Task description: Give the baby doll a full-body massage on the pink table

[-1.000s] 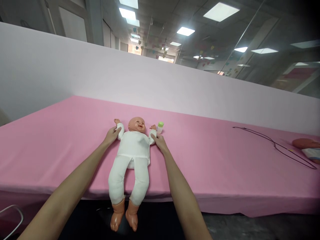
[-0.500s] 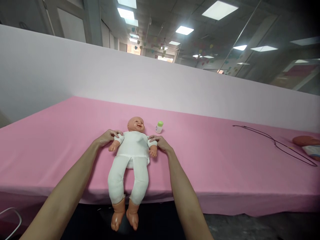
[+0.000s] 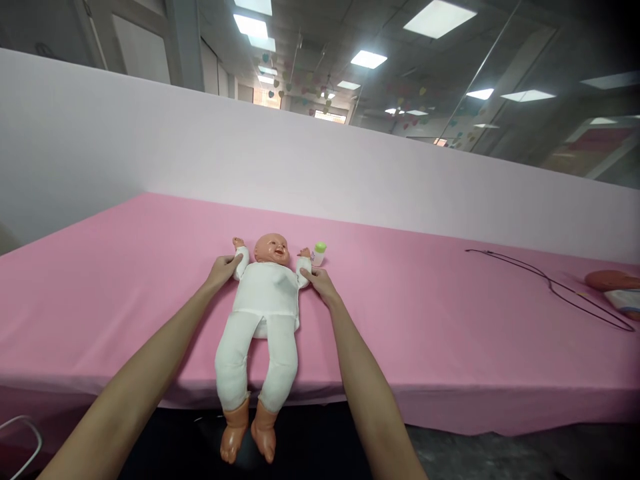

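Baby doll [image 3: 267, 288] face-up on pink-draped worktop [image 3: 425, 313], feet [image 3: 263, 433] past front edge; left hand [image 3: 223, 270], right hand [image 3: 321, 281] each pinching one sleeved arm. Both arms apparently raised fully beside head [image 3: 271, 247]; legs [image 3: 283, 353] untouched.

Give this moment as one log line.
left hand: holding doll by one arm; right hand: holding its other arm; doll: face-up; bottle: beyond right hand, on pink cloth
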Tool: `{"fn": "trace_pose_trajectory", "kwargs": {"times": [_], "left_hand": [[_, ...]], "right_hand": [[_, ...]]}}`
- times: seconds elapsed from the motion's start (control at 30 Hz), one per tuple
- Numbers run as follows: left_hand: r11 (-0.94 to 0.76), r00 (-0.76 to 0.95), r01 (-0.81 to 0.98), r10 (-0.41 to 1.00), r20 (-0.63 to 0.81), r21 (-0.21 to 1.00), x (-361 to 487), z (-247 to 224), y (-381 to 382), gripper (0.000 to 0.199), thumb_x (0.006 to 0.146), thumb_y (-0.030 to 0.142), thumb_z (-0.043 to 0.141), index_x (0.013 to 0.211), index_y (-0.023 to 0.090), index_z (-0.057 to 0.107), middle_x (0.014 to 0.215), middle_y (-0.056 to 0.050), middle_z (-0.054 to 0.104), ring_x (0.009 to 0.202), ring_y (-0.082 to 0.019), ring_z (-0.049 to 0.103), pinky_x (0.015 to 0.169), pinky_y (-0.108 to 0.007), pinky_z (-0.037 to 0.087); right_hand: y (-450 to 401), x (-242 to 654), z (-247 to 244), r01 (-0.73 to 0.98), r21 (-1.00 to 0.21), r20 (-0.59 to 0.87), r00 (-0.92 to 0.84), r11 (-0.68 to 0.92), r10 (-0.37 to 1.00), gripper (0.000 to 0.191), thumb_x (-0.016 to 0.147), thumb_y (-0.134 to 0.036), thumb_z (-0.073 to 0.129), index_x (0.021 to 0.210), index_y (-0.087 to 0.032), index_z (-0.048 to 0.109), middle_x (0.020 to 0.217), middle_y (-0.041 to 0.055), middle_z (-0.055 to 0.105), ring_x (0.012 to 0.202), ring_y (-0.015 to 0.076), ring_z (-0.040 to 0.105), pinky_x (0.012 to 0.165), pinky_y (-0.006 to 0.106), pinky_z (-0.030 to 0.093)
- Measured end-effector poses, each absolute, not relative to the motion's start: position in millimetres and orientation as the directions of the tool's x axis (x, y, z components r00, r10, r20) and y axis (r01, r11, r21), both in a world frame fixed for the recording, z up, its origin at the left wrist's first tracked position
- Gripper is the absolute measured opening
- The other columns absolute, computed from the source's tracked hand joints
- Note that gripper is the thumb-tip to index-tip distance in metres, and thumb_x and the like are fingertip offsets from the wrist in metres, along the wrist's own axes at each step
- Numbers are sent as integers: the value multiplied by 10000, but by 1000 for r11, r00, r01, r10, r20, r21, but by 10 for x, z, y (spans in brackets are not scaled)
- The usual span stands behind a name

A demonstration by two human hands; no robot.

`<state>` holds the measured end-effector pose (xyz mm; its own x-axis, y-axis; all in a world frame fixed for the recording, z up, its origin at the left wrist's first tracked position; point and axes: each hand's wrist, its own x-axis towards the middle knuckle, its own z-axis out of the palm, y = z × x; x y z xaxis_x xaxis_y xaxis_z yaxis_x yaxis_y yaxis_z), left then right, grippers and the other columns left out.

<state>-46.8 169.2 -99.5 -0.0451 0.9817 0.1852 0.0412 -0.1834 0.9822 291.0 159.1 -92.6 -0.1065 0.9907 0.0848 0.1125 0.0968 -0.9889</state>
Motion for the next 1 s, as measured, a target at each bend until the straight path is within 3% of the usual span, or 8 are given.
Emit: {"fn": "trace_pose_trajectory", "kwargs": {"times": [0.17,0.27,0.37,0.47,0.6,0.8,0.9,1.0], "left_hand": [[-126,203,-130,967,151,983,-672,-876,1644,463,552,398,972,918,165,812,985,-124,768,860,-266,701,762,-361,553],[-79,370,-124,921,120,989,-757,-868,1599,233,508,225,939,687,182,795,1116,-155,758,994,-314,714,838,-401,580],[-90,416,-85,902,117,992,-773,-899,1588,157,531,201,897,550,191,741,1156,-154,748,1046,-336,707,854,-408,588],[-123,302,-128,940,157,984,-728,-934,1619,243,527,258,939,719,186,811,1117,-147,763,1015,-321,706,827,-389,581],[-148,158,-182,971,177,972,-618,-979,1682,421,623,454,945,900,170,805,883,-86,760,779,-223,678,730,-339,533],[-115,20,-105,993,118,988,-488,-1040,1720,563,754,666,821,560,191,589,506,21,488,464,-119,409,515,-297,332],[-116,11,-118,993,118,986,-475,-1022,1715,537,728,641,848,578,191,595,513,24,488,475,-122,419,519,-296,345],[-137,34,-177,989,145,975,-504,-975,1701,458,645,570,910,756,168,721,667,-24,642,591,-162,562,601,-306,452]], "right_hand": [[1562,2997,-881,-97,-993,93,-256,70,962,360,603,-330,939,924,-213,824,1088,64,783,999,265,688,901,399,546],[1567,3011,-922,-81,-995,82,-347,57,934,195,627,-299,895,787,-211,826,1137,73,765,1057,280,687,943,416,552],[1575,3008,-954,-30,-997,82,-401,77,912,134,623,-273,876,733,-217,825,1123,77,767,1087,285,686,972,418,544],[1568,2992,-944,-21,-991,130,-318,130,939,191,685,-311,848,860,-233,852,1117,74,785,1056,274,690,963,422,540],[1554,2935,-917,-16,-991,131,-231,131,964,298,676,-350,904,934,-216,839,1045,68,799,972,265,695,880,392,543],[1572,2829,-956,33,-996,80,-92,83,993,416,721,-573,877,823,-180,790,853,64,773,814,234,672,786,355,513],[1575,2844,-957,16,-995,91,-124,94,988,416,716,-563,883,862,-183,799,889,61,777,834,232,672,796,348,512],[1571,2906,-942,-31,-995,98,-236,93,967,358,698,-456,914,918,-191,814,941,47,781,863,220,673,827,345,514]]}}
